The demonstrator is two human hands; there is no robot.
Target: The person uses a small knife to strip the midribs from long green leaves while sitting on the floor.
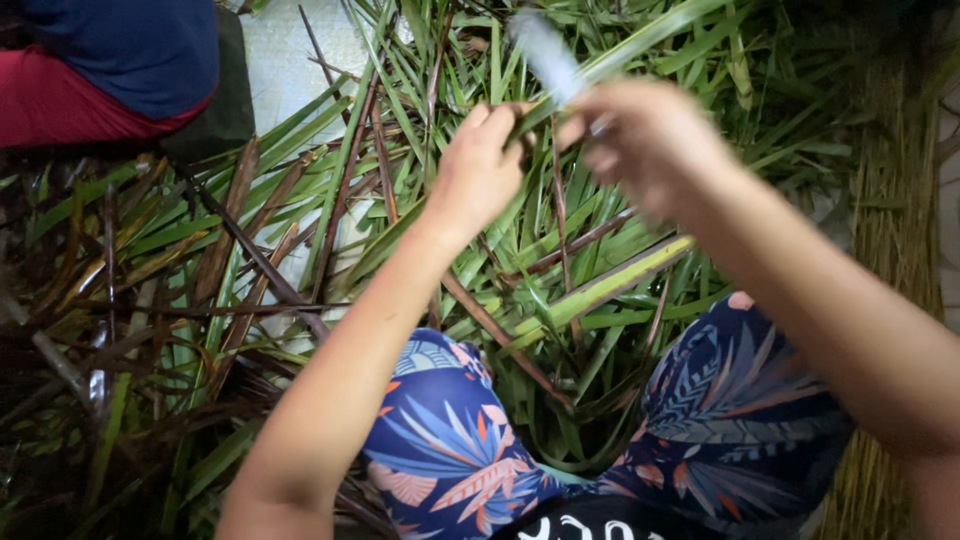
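Far left, another person point(110, 60) in a blue top and red bottoms sits beside the big heap of long green and brown leaves point(250, 250), too many to count. Centre now: the left hand point(480, 165) is clenched around one green leaf strip point(620, 55), which runs from its fingertips up and to the right. Right of it, the blurred right hand point(650, 140) grips that same strip, one pale blade-like thing point(545, 50) sticking up above its fingers, both hands raised over the patterned knees point(450, 440).
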